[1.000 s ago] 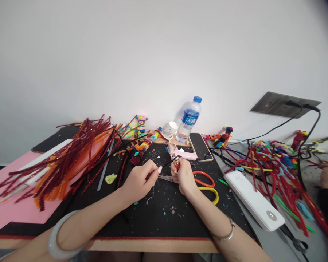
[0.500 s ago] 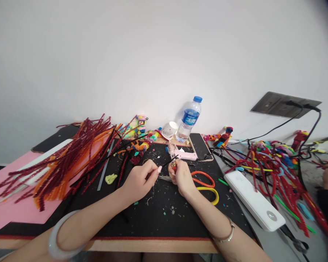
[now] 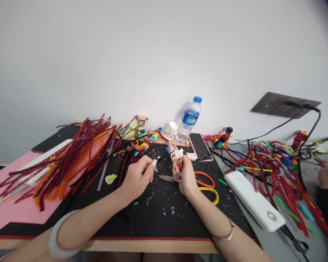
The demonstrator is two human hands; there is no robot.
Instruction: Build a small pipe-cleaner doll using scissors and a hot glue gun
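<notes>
Head view: left hand (image 3: pixel 138 178) pinches a black pipe cleaner (image 3: pixel 160 159); right hand (image 3: pixel 185 177) grips a red lighter (image 3: pixel 180 163), tip apparently not yet singed.

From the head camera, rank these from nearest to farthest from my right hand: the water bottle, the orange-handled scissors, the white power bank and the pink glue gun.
From the right hand:
1. Orange-handled scissors, just to its right on the black mat; the pink glue gun, just behind it, is too close to call.
2. Water bottle, farther back by the wall.
3. White power bank, off to the right.
</notes>
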